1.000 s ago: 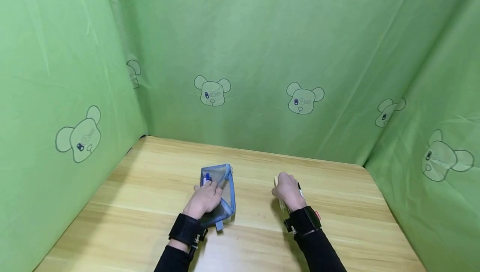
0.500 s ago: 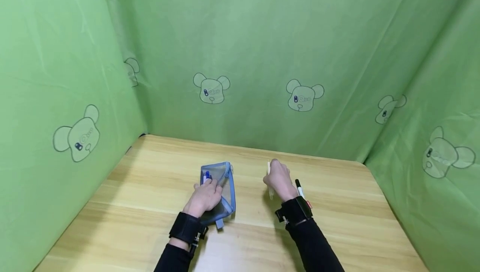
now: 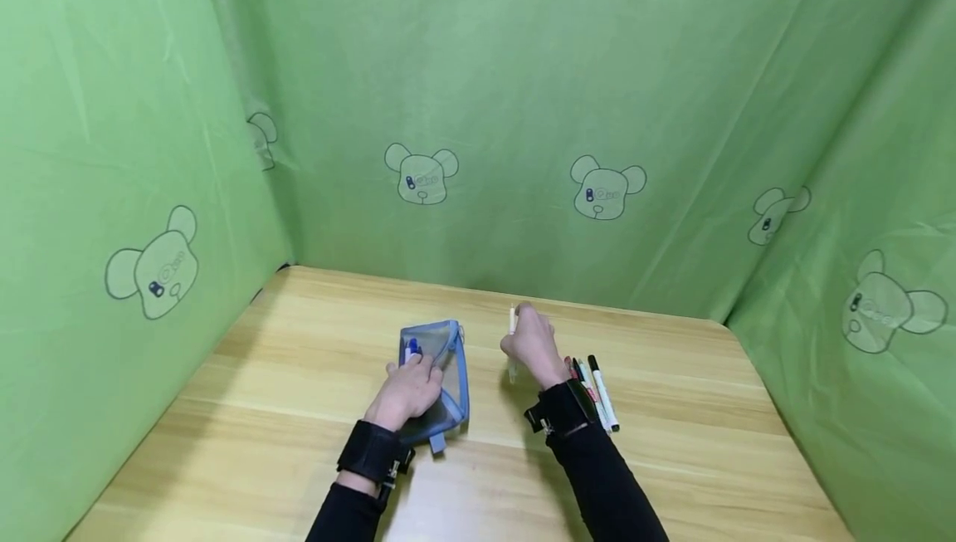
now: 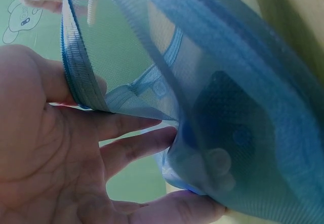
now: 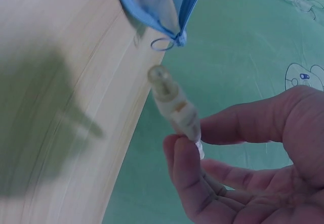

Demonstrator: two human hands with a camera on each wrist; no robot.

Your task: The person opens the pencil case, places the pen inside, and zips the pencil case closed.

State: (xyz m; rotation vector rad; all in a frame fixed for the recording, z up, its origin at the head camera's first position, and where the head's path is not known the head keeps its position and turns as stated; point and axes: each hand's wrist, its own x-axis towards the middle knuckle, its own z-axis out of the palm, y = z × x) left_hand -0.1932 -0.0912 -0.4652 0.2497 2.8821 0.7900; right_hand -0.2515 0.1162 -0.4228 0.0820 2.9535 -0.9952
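Observation:
A blue mesh pencil pouch [image 3: 463,384] lies on the table with its zipped mouth open; blue-ended pens [image 3: 412,349] show inside. My left hand [image 3: 407,394] holds the pouch, and in the left wrist view its fingers [image 4: 136,128] spread at the mesh edge, some behind it. My right hand [image 3: 534,346] pinches a slim cream-white pen [image 5: 174,107] between thumb and fingers, to the right of the pouch. The pen stands nearly upright in the head view. In the right wrist view its near end points toward the pouch's zipper corner [image 5: 177,38].
Several pens and markers [image 3: 603,393] lie side by side right of my right wrist, partly covered by it. The light wood table [image 3: 695,442] is walled by green bear-print cloth [image 3: 508,227] at the back and both sides.
My right hand has moved left with the cream-white pen, toward the pouch, uncovering the pens and markers on the right. My left hand and the pouch have stayed in place.

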